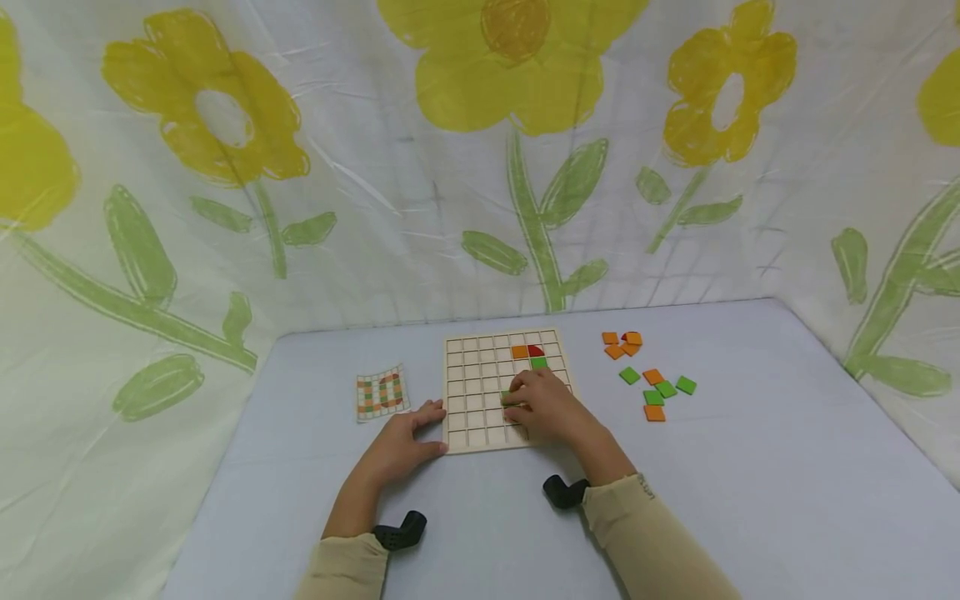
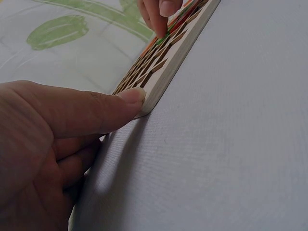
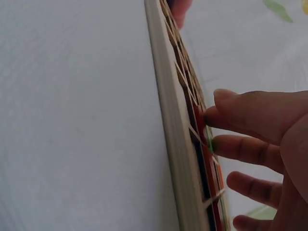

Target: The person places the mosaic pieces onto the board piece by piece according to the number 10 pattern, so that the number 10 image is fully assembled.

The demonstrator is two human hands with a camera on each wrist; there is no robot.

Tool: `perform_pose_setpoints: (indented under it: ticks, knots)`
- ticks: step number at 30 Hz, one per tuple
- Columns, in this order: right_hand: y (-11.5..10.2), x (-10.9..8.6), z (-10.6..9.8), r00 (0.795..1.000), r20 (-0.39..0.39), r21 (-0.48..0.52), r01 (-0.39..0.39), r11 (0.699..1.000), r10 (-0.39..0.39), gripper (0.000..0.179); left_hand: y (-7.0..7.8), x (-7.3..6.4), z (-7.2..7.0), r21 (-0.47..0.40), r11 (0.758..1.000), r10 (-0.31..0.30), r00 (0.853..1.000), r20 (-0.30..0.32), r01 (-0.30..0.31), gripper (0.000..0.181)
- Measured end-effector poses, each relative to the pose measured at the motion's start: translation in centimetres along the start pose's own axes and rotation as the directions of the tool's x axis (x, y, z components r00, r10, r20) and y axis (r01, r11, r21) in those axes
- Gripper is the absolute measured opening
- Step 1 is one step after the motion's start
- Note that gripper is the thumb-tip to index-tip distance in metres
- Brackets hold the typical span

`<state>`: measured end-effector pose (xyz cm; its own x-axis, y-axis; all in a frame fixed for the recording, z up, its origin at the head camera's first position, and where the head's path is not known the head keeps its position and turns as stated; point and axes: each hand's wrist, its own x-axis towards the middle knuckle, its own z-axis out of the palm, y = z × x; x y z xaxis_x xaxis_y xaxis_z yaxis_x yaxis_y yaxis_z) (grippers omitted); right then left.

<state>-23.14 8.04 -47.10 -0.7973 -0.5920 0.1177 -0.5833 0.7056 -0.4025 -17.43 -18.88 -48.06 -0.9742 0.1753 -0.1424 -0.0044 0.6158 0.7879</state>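
Observation:
A wooden grid board (image 1: 474, 408) lies mid-table. Beside its left edge is my left hand (image 1: 397, 446); the thumb (image 2: 110, 108) touches the near corner in the left wrist view, the other fingers partly hidden behind it. My right hand (image 1: 547, 404) is over the board's right half, its fingertips touching a green square tile (image 1: 506, 398) in a cell. In the right wrist view its fingers (image 3: 255, 149) are spread and fairly straight. Further back in the grid sit an orange tile (image 1: 520, 352), a red curved tile (image 1: 535, 350) and another green tile (image 1: 538, 363). The hand hides other cells.
Left of the board lies a pattern card (image 1: 381, 393) with a coloured grid. To the right are loose orange tiles (image 1: 655, 413) and green tiles (image 1: 686, 384), with an orange cluster (image 1: 614, 352) farther back. A flower-painted sheet (image 1: 360, 250) stands behind the table.

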Motion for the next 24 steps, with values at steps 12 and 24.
perform_pose_setpoints:
  ticks: [12,24]
  knots:
    - [5.2,-1.5,-3.3,0.918,-0.099,0.213,-0.356,0.91,0.383,0.032,0.0,0.1,0.1,0.021,1.0,0.002,1.0,0.0,-0.002,0.054]
    - [10.5,-4.2,-4.1,0.821,-0.091,0.244,-0.531,0.812,0.564,0.046,-0.3,0.1,0.2,0.014,1.0,0.004,1.0,-0.004,-0.004,0.053]
